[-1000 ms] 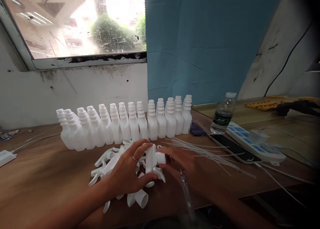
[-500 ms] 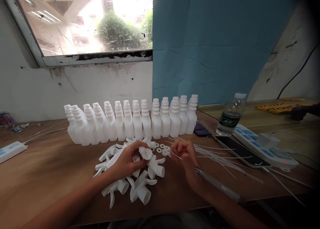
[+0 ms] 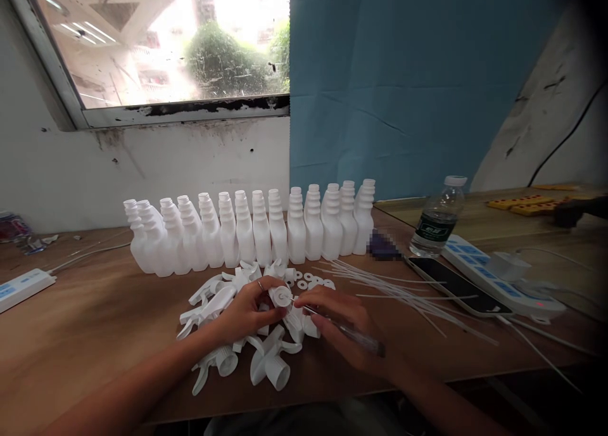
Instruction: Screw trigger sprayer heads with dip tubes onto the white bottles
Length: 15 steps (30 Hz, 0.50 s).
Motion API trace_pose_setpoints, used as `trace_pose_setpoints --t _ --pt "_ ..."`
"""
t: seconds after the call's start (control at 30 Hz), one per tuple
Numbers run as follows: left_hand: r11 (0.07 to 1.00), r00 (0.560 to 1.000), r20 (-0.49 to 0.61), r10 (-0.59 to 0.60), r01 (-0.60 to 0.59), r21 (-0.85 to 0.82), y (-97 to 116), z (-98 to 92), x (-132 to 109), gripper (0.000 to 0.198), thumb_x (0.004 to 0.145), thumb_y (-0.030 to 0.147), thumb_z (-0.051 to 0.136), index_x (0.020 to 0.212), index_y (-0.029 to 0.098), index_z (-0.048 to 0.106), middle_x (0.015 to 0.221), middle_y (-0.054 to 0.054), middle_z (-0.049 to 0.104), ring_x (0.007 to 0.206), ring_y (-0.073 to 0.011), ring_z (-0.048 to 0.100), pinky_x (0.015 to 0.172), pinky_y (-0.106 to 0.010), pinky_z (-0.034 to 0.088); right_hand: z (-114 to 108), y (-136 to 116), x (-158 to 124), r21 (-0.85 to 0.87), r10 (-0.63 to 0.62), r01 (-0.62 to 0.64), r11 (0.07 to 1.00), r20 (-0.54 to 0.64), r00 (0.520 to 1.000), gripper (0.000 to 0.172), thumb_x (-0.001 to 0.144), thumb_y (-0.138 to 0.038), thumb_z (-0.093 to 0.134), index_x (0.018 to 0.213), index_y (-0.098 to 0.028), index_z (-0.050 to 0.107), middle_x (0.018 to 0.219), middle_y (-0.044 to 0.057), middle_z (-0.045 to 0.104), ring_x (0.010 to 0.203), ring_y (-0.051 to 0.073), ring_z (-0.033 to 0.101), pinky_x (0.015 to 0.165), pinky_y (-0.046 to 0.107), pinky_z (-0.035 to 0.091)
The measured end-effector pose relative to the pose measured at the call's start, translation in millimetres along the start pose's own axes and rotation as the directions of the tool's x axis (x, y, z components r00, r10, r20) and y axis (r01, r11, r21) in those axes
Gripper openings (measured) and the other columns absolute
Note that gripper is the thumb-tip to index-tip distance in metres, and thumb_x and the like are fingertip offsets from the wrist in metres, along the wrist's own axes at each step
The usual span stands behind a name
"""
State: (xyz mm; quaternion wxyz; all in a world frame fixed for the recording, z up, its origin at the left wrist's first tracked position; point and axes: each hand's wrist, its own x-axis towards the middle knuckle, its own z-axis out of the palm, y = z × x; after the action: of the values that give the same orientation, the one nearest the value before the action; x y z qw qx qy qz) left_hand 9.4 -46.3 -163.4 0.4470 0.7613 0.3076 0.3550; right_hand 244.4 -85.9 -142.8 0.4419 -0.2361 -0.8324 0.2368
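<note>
My left hand (image 3: 244,314) is closed around a white spray trigger head (image 3: 280,295), its round open end turned toward me. My right hand (image 3: 339,322) pinches a thin clear tube (image 3: 354,336) and holds its tip at that round end. Both hands hover over a pile of white trigger heads (image 3: 247,341) on the wooden table (image 3: 95,322). Small white washers (image 3: 308,279) lie just beyond my fingers. A row of several white plastic bottles (image 3: 251,233) stands behind the pile.
Loose clear tubes (image 3: 403,290) are spread out right of my hands. A black phone (image 3: 458,285), a water bottle (image 3: 437,219) and a blue-and-white power strip (image 3: 503,277) lie further right. Another power strip (image 3: 21,287) sits at the left edge. Someone's dark-gloved hand (image 3: 572,211) shows far right.
My right hand has dropped from a raised pinch and brought the tube's tip to the trigger head's open end. The left hand stays on the trigger head, lowered slightly.
</note>
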Motion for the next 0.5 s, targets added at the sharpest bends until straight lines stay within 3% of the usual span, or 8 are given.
trace_pose_setpoints --t 0.17,0.37,0.5 --pt "0.993 0.997 0.002 0.077 -0.077 0.093 3 -0.1 1 0.028 0.089 0.034 0.063 0.111 0.016 0.062 0.110 -0.009 0.060 0.099 -0.0206 0.058 0.084 -0.030 0.048 9 12 -3 -0.186 -0.120 0.099 0.978 -0.107 0.987 0.031 0.088 -0.008 0.054 0.115 -0.022 0.060 0.101 0.006 0.066 0.092 0.018 0.064 0.081 0.030 0.052" --pt "0.952 0.988 -0.006 0.157 -0.150 0.268 18 -3.3 -2 0.030 0.089 0.025 0.059 0.118 0.018 0.060 0.104 -0.007 0.058 0.083 -0.0158 0.057 0.072 -0.026 0.048 11 13 -8 -0.227 -0.128 0.090 0.970 -0.160 0.979 0.025 0.085 -0.008 0.059 0.104 -0.024 0.058 0.091 0.002 0.067 0.079 0.015 0.065 0.072 0.027 0.052" --pt "0.879 0.973 -0.008 0.232 -0.206 0.431 28 -5.4 -5 0.033 0.084 0.014 0.058 0.117 0.020 0.058 0.097 -0.004 0.054 0.080 -0.0151 0.055 0.073 -0.027 0.047 9 12 -9 -0.207 -0.184 0.150 0.967 -0.158 0.970 0.024 0.086 -0.005 0.058 0.102 -0.023 0.057 0.091 0.002 0.067 0.080 0.014 0.066 0.073 0.026 0.053"
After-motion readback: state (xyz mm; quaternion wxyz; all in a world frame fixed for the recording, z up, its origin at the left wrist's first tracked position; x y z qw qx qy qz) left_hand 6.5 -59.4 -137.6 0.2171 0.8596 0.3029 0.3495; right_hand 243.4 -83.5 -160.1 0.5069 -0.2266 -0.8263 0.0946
